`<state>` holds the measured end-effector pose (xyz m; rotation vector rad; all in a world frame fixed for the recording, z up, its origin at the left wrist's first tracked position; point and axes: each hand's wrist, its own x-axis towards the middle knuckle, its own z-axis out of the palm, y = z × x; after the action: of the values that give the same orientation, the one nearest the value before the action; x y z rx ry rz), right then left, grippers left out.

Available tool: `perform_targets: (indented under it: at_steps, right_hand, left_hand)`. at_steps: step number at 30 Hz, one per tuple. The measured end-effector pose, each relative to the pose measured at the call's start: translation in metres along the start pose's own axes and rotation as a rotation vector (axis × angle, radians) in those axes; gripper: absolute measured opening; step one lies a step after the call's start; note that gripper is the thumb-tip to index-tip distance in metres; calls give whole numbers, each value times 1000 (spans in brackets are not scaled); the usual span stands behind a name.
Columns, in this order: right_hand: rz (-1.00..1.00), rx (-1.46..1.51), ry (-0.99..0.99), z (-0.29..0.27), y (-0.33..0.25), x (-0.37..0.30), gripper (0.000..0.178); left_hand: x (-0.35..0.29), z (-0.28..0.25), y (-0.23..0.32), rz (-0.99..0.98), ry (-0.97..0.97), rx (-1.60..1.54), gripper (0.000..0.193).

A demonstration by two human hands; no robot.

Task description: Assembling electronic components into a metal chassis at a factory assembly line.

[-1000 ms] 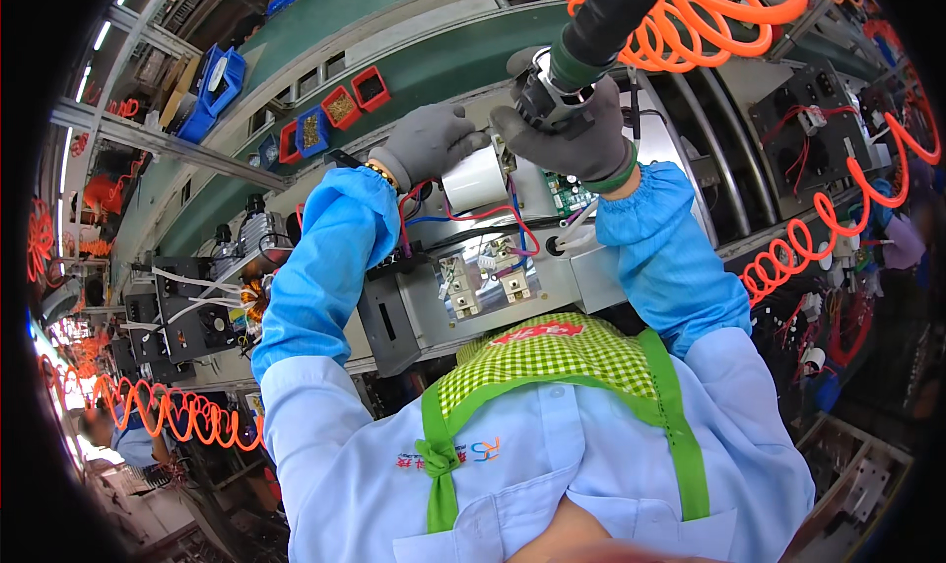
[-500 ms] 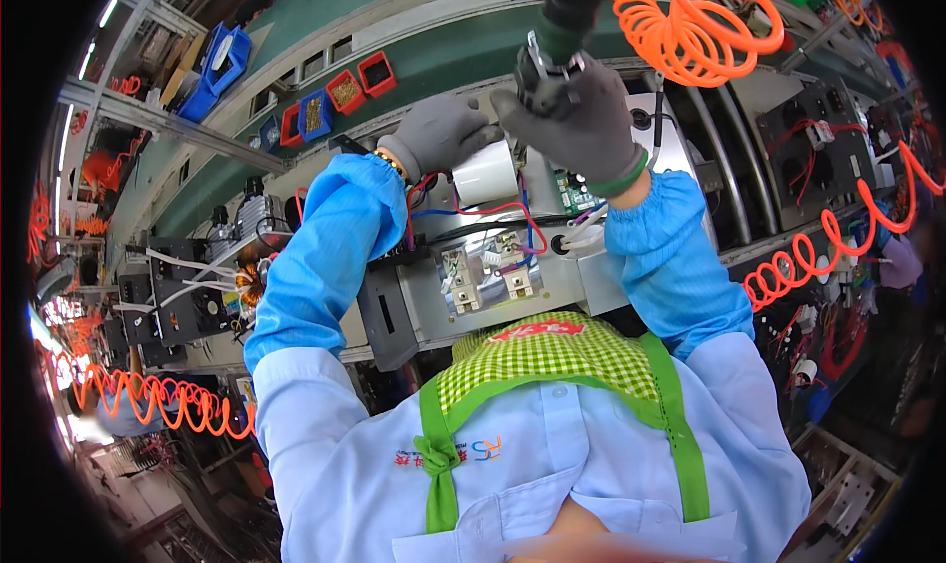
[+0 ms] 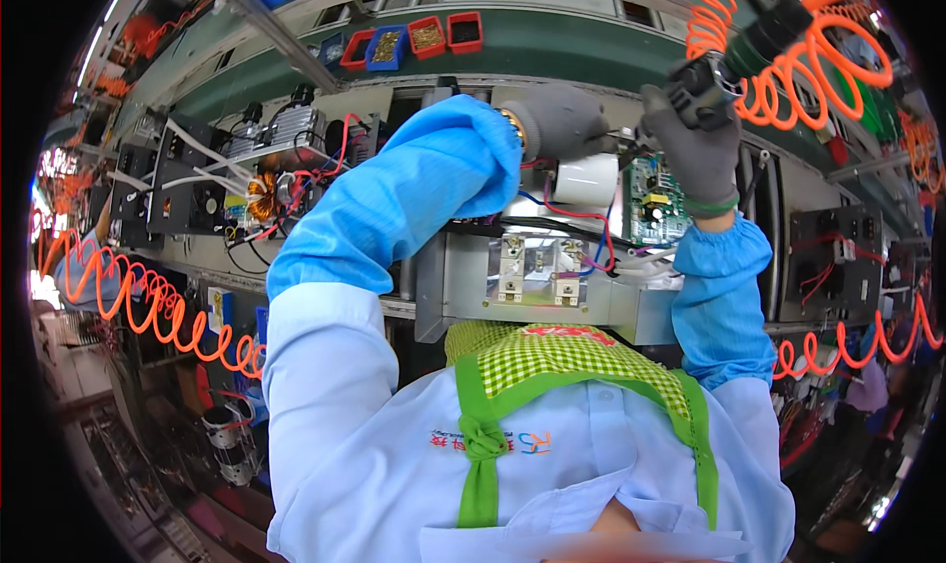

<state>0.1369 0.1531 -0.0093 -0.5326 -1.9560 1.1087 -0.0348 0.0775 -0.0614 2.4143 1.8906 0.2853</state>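
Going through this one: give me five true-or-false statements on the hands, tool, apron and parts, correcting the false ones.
1. The right hand holds a black and green power tool. True.
2. The left hand is bare. False: it wears a gray glove.
3. The white cylinder is left of the green circuit board. True.
4. The apron is plain red. False: mainly green-and-white checks.
5. A blue bin sits between red bins. True.

I see room to pass over the green strip (image 3: 576, 56), right of the bins (image 3: 426, 37). Nearer in, the white cylinder (image 3: 587, 180) and loose wires (image 3: 572, 212) stand in the way; an orange coil (image 3: 769, 100) crowds the tool's (image 3: 761, 46) right.
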Motion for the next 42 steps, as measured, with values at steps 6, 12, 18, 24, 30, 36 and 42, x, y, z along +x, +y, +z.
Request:
perform_targets:
  at_steps: [6, 12, 18, 24, 30, 36, 42]
  right_hand:
    - [56, 190, 16, 2, -5, 4, 32]
    - [-12, 210, 66, 5, -2, 6, 35]
    - [-31, 242, 57, 3, -1, -1, 32]
    - [-48, 206, 24, 1, 4, -5, 33]
    - [-82, 260, -40, -6, -4, -7, 34]
    - [-479, -184, 171, -79, -35, -7, 35]
    - [-683, 248, 444, -75, -91, 15, 50]
  left_hand:
    - [-1, 4, 0, -81, -39, -32, 42]
    - [-4, -1, 5, -96, -22, -33, 45]
    - [-4, 3, 3, -75, -8, -72, 44]
    - [-5, 2, 5, -88, -3, -70, 43]
    - [-8, -5, 5, -118, 103, -52, 43]
    - [-46, -51, -40, -530, 507, -536, 34]
    - [-67, -56, 11, -396, 648, -1914, 26]
